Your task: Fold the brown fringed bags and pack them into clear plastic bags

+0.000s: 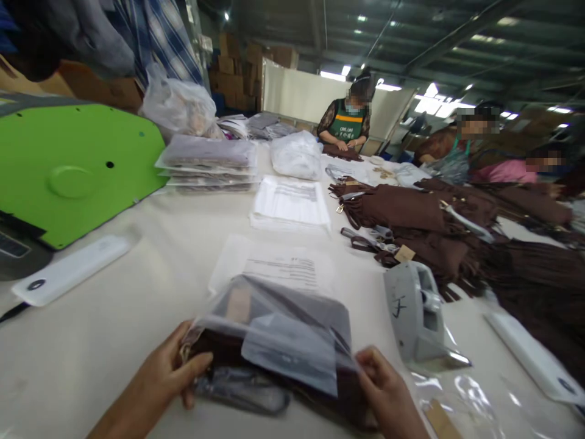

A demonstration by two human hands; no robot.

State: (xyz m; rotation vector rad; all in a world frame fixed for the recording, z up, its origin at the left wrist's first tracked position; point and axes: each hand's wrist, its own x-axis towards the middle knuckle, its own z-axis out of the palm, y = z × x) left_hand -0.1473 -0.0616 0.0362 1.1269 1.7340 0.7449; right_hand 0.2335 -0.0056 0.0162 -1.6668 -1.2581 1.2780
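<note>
- Left hand (173,369) pinches the left edge of a flat, clear plastic packet (287,350) containing dark-brown material.
- Right hand (384,384) grips its right edge.
- Packet lies between both hands, over the white tabletop (183,262).

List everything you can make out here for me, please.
Sleeved article: one, dark brown, lower centre
Printed sheets: several, white, centre
Packet stack: one, greyish, left of sheets
Plastic bags: two, whitish, beyond sheets
Machine panel: one, green, left
Elongated devices: two, white, left and right
Tape dispenser: one, grey, right
Plastic film: some, clear, lower right
Fringed bags: several, brown, right
Table: one, whitish, foreground
Cardboard boxes: several, brown, background
Ceiling lights: several, white, overhead
Coworkers: three, one green-aproned, upper right
Left hand: one, bare, holding article's left edge
Right hand: one, bare, holding article's right edge
</note>
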